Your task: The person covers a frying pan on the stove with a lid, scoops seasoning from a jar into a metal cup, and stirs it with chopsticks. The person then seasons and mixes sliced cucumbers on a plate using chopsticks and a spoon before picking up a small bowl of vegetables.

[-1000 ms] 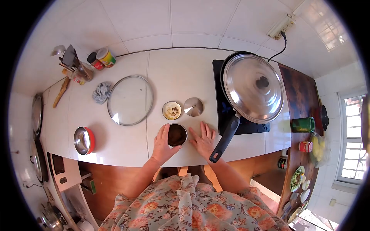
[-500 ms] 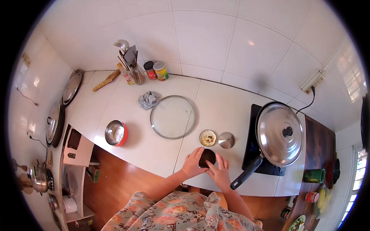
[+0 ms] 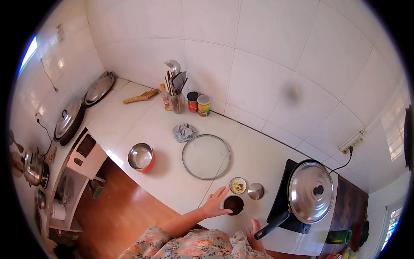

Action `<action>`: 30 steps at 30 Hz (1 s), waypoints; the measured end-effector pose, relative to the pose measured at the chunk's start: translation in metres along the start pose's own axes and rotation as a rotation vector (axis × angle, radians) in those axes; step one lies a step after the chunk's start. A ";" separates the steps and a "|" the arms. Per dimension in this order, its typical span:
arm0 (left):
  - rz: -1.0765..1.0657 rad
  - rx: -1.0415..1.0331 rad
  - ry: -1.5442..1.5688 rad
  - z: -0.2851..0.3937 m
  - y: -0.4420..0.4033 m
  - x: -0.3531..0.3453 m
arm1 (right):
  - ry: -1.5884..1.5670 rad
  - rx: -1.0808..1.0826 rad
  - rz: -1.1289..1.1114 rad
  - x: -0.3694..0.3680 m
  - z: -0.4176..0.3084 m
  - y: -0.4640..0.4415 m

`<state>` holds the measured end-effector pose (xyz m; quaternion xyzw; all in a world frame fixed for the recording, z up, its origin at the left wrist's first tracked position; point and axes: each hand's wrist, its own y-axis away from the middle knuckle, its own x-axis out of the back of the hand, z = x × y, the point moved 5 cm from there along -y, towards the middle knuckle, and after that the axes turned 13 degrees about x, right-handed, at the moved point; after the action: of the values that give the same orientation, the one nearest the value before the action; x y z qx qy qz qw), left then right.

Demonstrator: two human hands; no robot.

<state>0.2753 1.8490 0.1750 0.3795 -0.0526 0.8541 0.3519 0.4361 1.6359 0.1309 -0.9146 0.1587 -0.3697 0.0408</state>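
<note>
A round cup (image 3: 235, 208) with a dark inside stands near the counter's front edge. My left hand (image 3: 214, 204) lies against its left side, thumb and fingers stretched apart around the rim but not closed on it. My right hand (image 3: 253, 231) is apart from the cup, lower right, close to the black handle (image 3: 271, 225) of the pan; it holds nothing visible and its fingers are loosely extended, though partly hidden. Just behind the cup sit a small round dish with pale, dark-flecked contents (image 3: 238, 185) and a shiny metal lid (image 3: 255, 191).
A pan with a steel lid (image 3: 308, 194) rests on a black cooktop (image 3: 276, 203) at right. A glass lid (image 3: 206, 156), a red-sided steel bowl (image 3: 144, 159) and a crumpled grey cloth (image 3: 184, 132) lie leftward. Utensils in a holder (image 3: 177, 102) and cans (image 3: 203, 105) stand by the wall.
My right hand has left the cup and drawn back to the lower right. My left hand stays beside the cup, fingers now more stretched. The view has tilted and shifted.
</note>
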 end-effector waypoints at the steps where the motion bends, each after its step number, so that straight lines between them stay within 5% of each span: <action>1: 0.050 -0.016 0.032 -0.003 -0.002 0.020 | -0.041 -0.129 0.057 -0.001 -0.002 0.002; 6: 0.356 -0.015 0.214 -0.066 -0.049 0.132 | -0.468 -0.359 0.237 -0.032 0.043 0.041; 10: 0.619 0.032 0.449 -0.121 -0.100 0.253 | -0.476 -0.800 0.556 -0.045 0.026 0.069; 12: 0.767 0.012 0.413 -0.142 -0.128 0.314 | -0.472 -0.741 0.608 -0.054 0.020 0.079; 16: 0.795 0.070 0.368 -0.180 -0.201 0.398 | -0.398 -1.011 0.747 -0.075 -0.016 0.089; 19: 0.806 0.206 0.502 -0.195 -0.244 0.427 | -0.426 -1.068 0.683 -0.104 -0.027 0.072; 21: 0.878 0.147 0.269 -0.198 -0.272 0.435 | -0.437 -1.076 0.628 -0.120 -0.032 0.059; 24: 0.709 0.155 0.213 -0.186 -0.292 0.437 | -0.444 -1.083 0.567 -0.137 -0.032 0.036; 30: 0.783 0.255 0.160 -0.188 -0.311 0.443 | -0.441 -1.105 0.503 -0.150 -0.027 0.012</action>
<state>0.1535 2.3969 0.2908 0.3036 -0.0592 0.9499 -0.0459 0.3129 1.6742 0.0487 -0.7903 0.5229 -0.0161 -0.3189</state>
